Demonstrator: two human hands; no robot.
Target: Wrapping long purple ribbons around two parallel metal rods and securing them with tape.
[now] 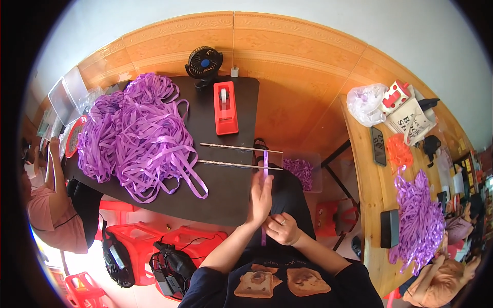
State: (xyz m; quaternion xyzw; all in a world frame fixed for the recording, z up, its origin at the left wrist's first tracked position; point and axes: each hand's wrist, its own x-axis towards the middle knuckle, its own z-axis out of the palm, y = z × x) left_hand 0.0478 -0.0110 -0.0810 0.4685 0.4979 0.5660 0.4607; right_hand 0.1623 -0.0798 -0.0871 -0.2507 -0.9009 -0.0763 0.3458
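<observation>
Room: orange-tiled floor under a dark table point(226, 200) that I sit at, with a wooden bench point(371, 190) off to my right.
Ribbon strip: I hold one purple ribbon strip point(265, 169) upright in front of me, over the table's near right corner.
Left hand: my left hand point(260, 197) is raised with fingers long and nearly flat, and the strip runs up along them past the fingertips.
Right hand: my right hand point(283, 229) is curled closed just below, pinching the strip's lower part; a short tail hangs beneath it.
Measuring sticks: two thin sticks point(240, 156) lie side by side on the table just beyond my hands.
Doing it well: I judge the strip should stay taut and untwisted between both hands.
Supply: a big heap of purple ribbon point(134, 133) covers the table's left, with a red tape dispenser point(225, 108) and a small black fan point(204, 61) behind.
Bin: a clear tub of purple pieces point(300, 171) sits past the table's right edge.
</observation>
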